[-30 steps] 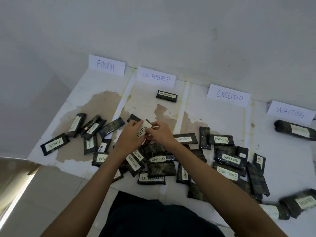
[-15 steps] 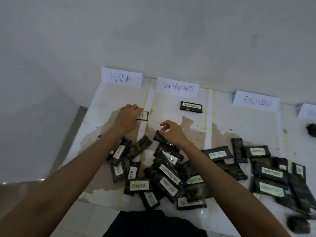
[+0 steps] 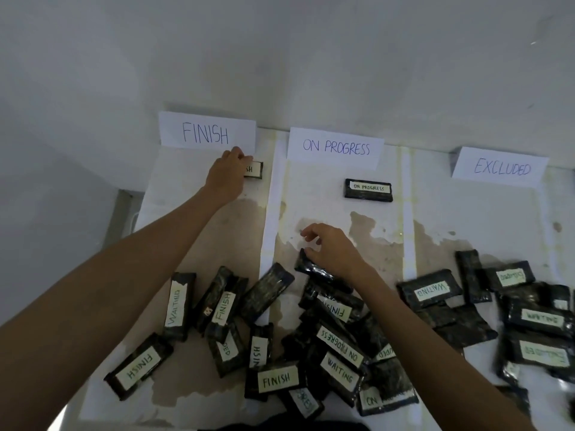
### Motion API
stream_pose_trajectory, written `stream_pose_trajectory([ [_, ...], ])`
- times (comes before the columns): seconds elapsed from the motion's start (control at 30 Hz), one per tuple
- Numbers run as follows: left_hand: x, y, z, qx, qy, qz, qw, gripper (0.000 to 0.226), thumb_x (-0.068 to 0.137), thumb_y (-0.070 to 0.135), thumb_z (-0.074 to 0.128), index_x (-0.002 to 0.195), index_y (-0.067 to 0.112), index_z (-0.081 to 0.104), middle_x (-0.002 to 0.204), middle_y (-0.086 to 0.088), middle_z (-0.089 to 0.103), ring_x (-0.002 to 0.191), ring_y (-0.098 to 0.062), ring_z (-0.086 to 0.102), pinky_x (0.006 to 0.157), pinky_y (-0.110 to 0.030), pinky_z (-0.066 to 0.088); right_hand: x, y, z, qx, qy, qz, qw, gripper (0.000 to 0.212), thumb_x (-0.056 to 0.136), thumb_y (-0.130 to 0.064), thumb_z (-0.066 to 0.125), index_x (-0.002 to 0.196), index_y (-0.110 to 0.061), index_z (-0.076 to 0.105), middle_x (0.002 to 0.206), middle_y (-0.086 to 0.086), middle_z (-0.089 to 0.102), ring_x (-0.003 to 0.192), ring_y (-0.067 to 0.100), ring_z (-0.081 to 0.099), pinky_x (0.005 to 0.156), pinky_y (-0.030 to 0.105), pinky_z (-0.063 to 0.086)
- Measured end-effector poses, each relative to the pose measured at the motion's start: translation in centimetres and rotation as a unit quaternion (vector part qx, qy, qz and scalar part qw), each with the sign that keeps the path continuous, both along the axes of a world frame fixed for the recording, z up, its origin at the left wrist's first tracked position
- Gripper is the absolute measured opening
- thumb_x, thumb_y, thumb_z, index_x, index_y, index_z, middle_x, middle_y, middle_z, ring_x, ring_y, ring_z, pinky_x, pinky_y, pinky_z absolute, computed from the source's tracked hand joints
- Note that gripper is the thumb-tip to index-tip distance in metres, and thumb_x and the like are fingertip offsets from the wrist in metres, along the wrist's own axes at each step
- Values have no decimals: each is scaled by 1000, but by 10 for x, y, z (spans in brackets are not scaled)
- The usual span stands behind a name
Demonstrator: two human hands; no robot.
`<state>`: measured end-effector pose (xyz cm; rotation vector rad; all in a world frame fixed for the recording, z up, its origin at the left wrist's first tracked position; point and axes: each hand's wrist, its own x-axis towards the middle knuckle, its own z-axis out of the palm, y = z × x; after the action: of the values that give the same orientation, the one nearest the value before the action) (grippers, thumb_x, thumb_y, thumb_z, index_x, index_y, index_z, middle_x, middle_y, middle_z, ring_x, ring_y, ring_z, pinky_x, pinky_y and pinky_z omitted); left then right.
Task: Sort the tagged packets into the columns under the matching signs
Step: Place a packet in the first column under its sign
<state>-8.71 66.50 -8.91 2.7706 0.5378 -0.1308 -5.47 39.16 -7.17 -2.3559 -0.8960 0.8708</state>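
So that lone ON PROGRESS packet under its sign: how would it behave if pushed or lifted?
The ON PROGRESS packet lies flat on its broad face, so it would probably slide, not roll or tip. Straight edges suggest it is stiff. Its glossy wrap may be slippery.

There is only one view, a wide-angle camera on the person's head. It looks forward and steeply down at the white, brown-stained tabletop (image 3: 482, 213), facing the pale grey wall (image 3: 311, 57) behind. The heap of black plastic-wrapped packets (image 3: 336, 343) lies near, low in the frame; the white paper signs (image 3: 207, 132) stand farther, at arm's reach.
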Motion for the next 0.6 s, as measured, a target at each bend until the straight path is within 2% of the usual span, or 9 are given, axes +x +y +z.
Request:
stream_pose_trajectory([
  [0.07, -2, 4, -5, -9, 0, 1, 1000, 60, 78, -16, 48, 136, 2, 42, 125, -22, 44, 110, -38, 44, 89, -46, 45, -5, -5, -2, -24, -28, 58, 998, 42, 79, -22, 70, 119, -16, 59, 115, 5, 59, 101, 18, 52, 87, 31, 45],
  [0.17, -3, 7, -9, -16, -6, -4, 1000, 60, 79, -15, 47, 136, 3, 43, 127, -21, 44, 110, -37, 44, 89, -45, 43, -16, -11, -9, -78, -126, 152, 977, 58, 74, -37, 73, 125, -18, 54, 123, 8, 50, 108, 27, 47, 89, 39, 43],
  [0.33, -9, 5, -9, -23, -33, 14, 999, 62, 77, -13, 50, 136, 5, 44, 135, -19, 41, 121, -37, 40, 97, -45, 38, -28, -9, -13, -102, -199, 185, 957, 53, 80, -25, 67, 129, -12, 49, 122, 14, 48, 105, 33, 49, 81, 42, 46],
  [0.47, -24, -14, 3, -88, -51, 53, 993, 54, 81, -4, 54, 133, 8, 48, 136, -15, 40, 124, -33, 36, 104, -40, 33, -26, -7, -3, -90, -220, 203, 950, 55, 78, -24, 68, 128, -11, 50, 120, 15, 49, 103, 35, 51, 77, 42, 48],
  [0.6, -50, -56, 24, -161, -85, 48, 982, 42, 84, 4, 56, 125, 10, 55, 127, -14, 49, 122, -29, 42, 104, -36, 33, -14, -17, 25, 6, -153, 133, 979, 57, 73, -21, 71, 126, -12, 53, 118, 12, 49, 99, 28, 53, 73, 39, 52],
])
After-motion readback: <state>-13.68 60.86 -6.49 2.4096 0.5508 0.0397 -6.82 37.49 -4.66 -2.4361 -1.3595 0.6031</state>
